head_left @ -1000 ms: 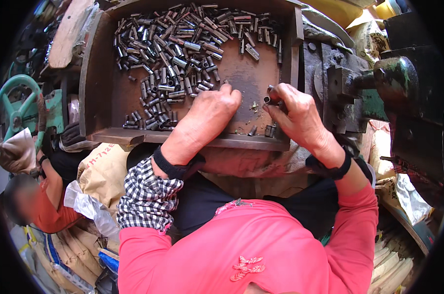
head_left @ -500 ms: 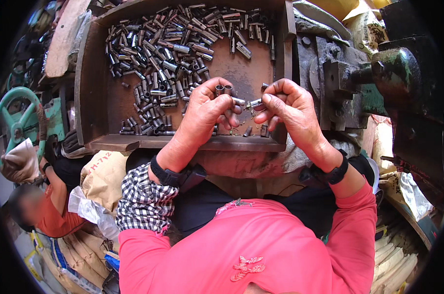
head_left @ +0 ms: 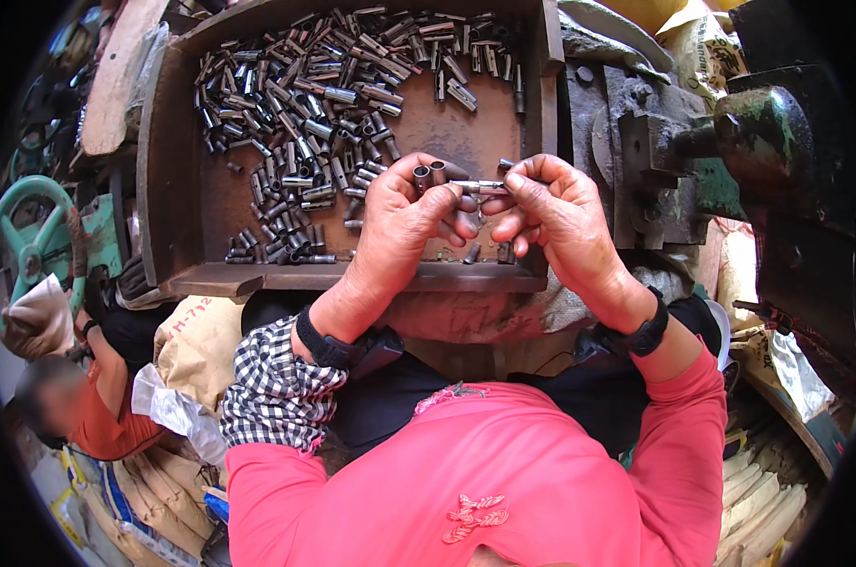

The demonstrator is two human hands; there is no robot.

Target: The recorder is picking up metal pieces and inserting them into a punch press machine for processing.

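Note:
Above the near part of a shallow brown tray (head_left: 347, 276), my left hand (head_left: 404, 208) is closed round several short metal tubes. Two dark tubes (head_left: 421, 174) show their round open ends at its curled index finger. From its thumb and fingertips a shiny metal tube (head_left: 480, 187) reaches across to my right hand (head_left: 565, 208). That hand is closed too, pinching the tube's other end between thumb and forefinger. Whether this is one piece or two meeting end to end I cannot tell. Loose metal tubes (head_left: 319, 123) lie heaped in the tray's left and far parts.
Right of the tray stands a heavy, dark greasy machine (head_left: 636, 151) with a worn green rounded part (head_left: 763, 128). At far left, a person in an orange top (head_left: 116, 416) sits by a green handwheel (head_left: 33, 255). A paper sack (head_left: 199, 340) lies left of my arm.
My hands have come together slightly. The gap between the shiny metal pieces at my fingertips has closed, and they now form one line. Small debris between them no longer shows.

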